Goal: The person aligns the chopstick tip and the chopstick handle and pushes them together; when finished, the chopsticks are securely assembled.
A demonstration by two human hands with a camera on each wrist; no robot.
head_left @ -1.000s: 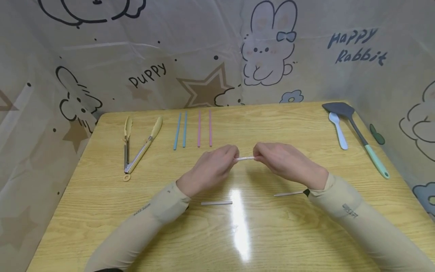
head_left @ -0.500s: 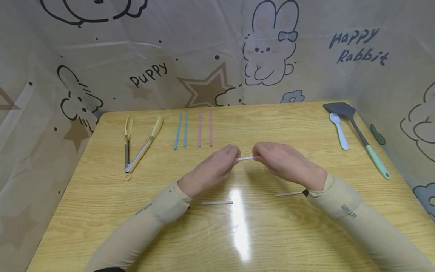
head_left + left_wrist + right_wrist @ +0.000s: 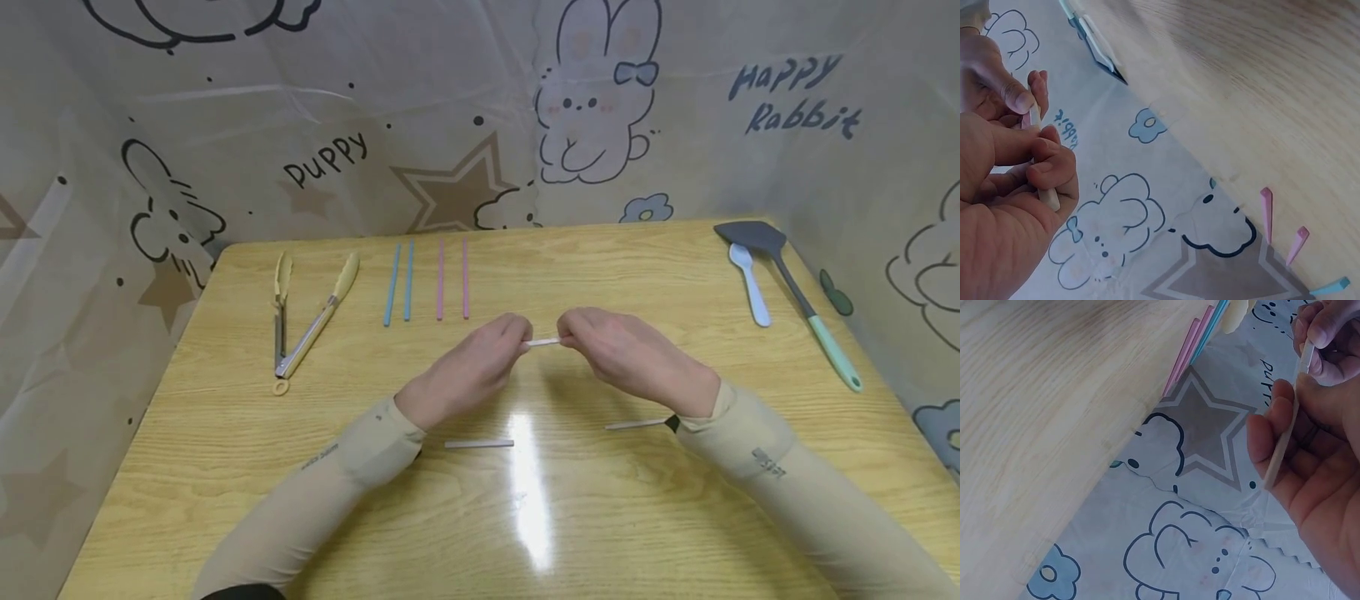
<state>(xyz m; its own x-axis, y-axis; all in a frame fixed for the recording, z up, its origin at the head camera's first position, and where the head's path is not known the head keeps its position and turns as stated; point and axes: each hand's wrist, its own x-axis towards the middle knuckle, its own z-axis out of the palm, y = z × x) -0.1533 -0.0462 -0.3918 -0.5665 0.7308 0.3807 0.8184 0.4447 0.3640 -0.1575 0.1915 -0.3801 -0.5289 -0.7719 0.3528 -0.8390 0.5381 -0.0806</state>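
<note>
Above the middle of the table, both hands hold one thin white stick, level between them. My left hand pinches its left part, and my right hand grips the right part. In the left wrist view, a blunt end of the white stick pokes out below the left hand's curled fingers. The right wrist view shows the white stick running along the right palm, under the thumb. On the table nearer the body lie a short white stick and another white stick, partly hidden by the right wrist.
Two blue sticks and two pink sticks lie at the back, left of centre. Spread tongs lie at the left. A grey-headed spatula and a light blue spoon lie at the back right, before a printed cloth.
</note>
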